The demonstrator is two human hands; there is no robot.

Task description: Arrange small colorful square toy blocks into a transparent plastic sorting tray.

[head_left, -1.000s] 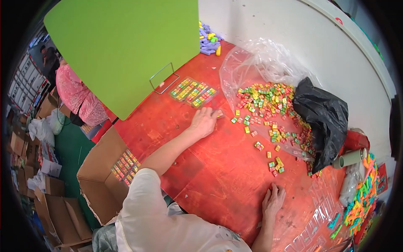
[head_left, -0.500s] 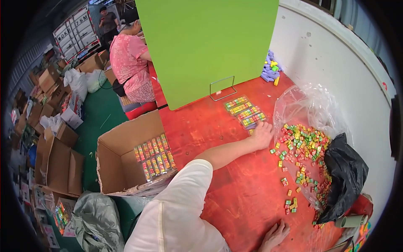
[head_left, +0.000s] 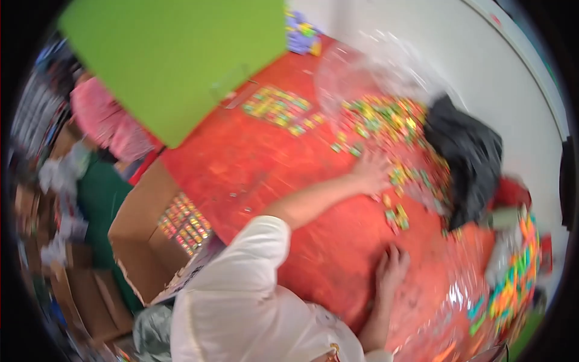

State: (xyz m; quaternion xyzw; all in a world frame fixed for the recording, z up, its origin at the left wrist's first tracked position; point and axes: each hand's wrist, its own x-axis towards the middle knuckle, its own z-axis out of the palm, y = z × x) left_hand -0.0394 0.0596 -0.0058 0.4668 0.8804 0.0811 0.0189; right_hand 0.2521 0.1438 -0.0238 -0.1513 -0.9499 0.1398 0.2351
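- Reaching across the red bench (head_left: 271,163), the left hand (head_left: 371,172) lies flat, fingers spread, holding nothing, at the near edge of the colourful small pieces (head_left: 386,123).
- Right hand (head_left: 392,268) rests open on the bench, nearer the body than the pieces.
- Black bag (head_left: 467,157) lies just right of the pieces.

Small multicoloured blocks (head_left: 386,130) lie scattered (blurred) on the red table (head_left: 265,163).

green board (head_left: 175,54); cardboard box (head_left: 142,241); black bag (head_left: 470,157)
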